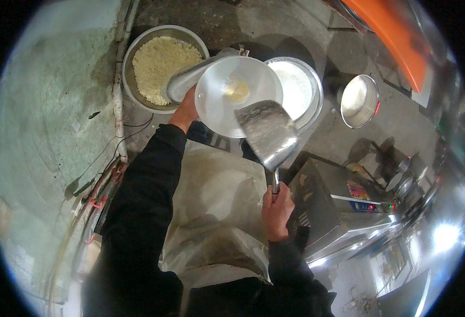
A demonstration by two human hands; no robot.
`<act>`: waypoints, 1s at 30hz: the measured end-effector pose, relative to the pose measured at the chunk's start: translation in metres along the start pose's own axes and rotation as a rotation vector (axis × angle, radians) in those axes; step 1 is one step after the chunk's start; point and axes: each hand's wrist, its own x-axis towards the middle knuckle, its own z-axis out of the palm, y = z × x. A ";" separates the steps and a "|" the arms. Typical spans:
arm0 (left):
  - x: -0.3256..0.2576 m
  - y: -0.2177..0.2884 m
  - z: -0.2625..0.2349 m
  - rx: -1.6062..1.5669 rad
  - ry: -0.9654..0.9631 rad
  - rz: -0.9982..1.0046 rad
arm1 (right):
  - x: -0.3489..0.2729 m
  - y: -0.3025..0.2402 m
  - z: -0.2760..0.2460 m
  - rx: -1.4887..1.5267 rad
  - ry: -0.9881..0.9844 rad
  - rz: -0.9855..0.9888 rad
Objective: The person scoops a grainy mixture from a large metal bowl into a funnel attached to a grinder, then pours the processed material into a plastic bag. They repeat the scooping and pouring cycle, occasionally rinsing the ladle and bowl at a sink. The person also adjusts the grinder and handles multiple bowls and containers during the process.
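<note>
Left hand (187, 111) grips white bowl (214, 116), right hand (278, 210) grips metal shovel (269, 132), blade across bowl's near-right rim; bowl mostly bare, yellowish patch (236, 91) probably residue, metal basin (128, 87) at left well filled with crumbs (161, 63).

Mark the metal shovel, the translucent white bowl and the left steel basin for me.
Metal shovel (268, 133): head view, on the middle of its broad blade.
Translucent white bowl (216, 108): head view, on its bare inner wall.
Left steel basin (128, 73): head view, on its left wall.

Left hand (186, 112) extended, grip hard to tell, right hand (278, 211) clenched
</note>
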 end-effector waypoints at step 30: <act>0.005 -0.010 0.003 -0.533 0.002 -0.243 | 0.004 0.022 0.015 0.087 0.162 -0.170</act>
